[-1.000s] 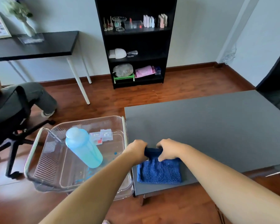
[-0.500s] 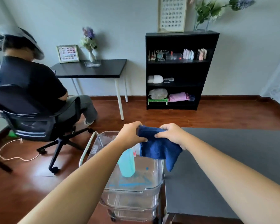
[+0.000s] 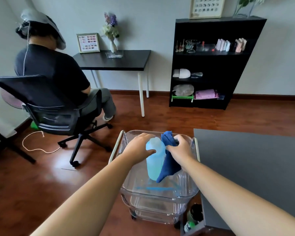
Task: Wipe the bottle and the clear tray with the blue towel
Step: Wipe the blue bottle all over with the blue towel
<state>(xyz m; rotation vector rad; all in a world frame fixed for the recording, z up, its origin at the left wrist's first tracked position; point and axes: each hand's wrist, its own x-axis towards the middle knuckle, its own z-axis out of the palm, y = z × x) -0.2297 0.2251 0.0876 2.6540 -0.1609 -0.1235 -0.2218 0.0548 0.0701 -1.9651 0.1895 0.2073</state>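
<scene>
Head view showed the light-blue bottle (image 3: 155,160) standing upright inside the clear tray (image 3: 193,188). Left of the bottle, the left hand (image 3: 138,148) curled around its upper part; right of it, the right hand (image 3: 180,149) pinched the blue towel (image 3: 169,165), draped limp against its side. Smooth plastic probably slips, so steadying near the shoulder seemed wise.

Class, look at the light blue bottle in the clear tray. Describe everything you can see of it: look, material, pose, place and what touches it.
The bottle is pale blue, translucent, plastic-looking, with a rounded, paler top. It stands roughly upright inside the top clear tray of a stacked cart. The left hand grips its upper part from the left. The blue towel, held by the right hand, drapes against its right side. Blue streaks show on the tray floor near its base.
</scene>
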